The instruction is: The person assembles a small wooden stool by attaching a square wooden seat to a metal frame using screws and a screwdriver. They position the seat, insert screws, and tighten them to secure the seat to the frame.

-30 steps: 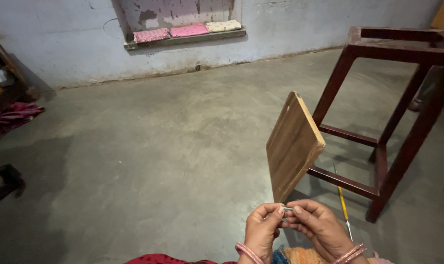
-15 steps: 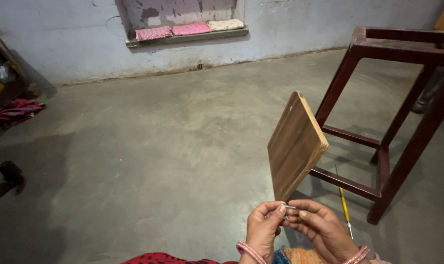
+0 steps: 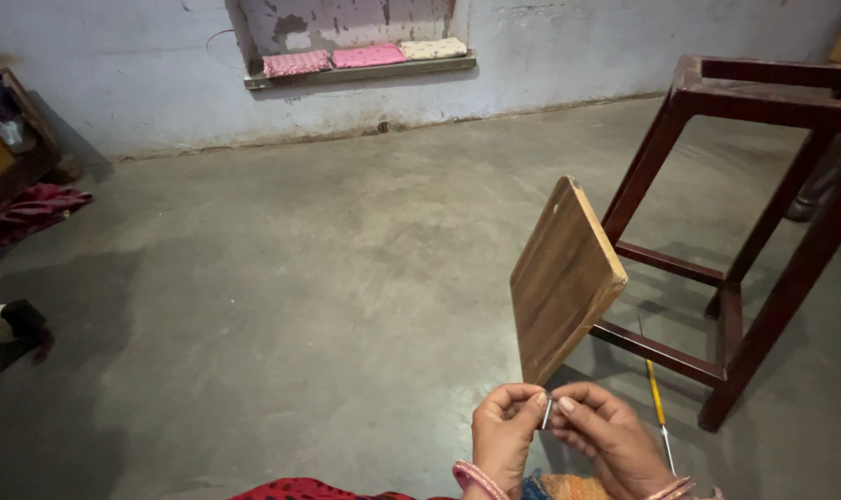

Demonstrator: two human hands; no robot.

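Observation:
A brown wooden board (image 3: pixel 563 278) stands on edge, tilted up in front of me near the bottom right of the head view. Just below its lower corner, my left hand (image 3: pixel 502 433) and my right hand (image 3: pixel 604 437) meet fingertip to fingertip. Between them they pinch a small thin metal piece (image 3: pixel 547 411), like a nail or screw. How the board is held up is hidden behind my hands. Both wrists wear bangles.
A dark red wooden frame stool (image 3: pixel 753 213) stands to the right on the concrete floor (image 3: pixel 300 296). A yellow-handled screwdriver (image 3: pixel 658 403) lies under it. A wall shelf (image 3: pixel 365 67) holds pink folded cloths. Dark furniture and red cloth (image 3: pixel 33 208) sit at the left.
The view has shifted slightly. My hands and the board stay in nearly the same place, fingers still working on the small metal piece.

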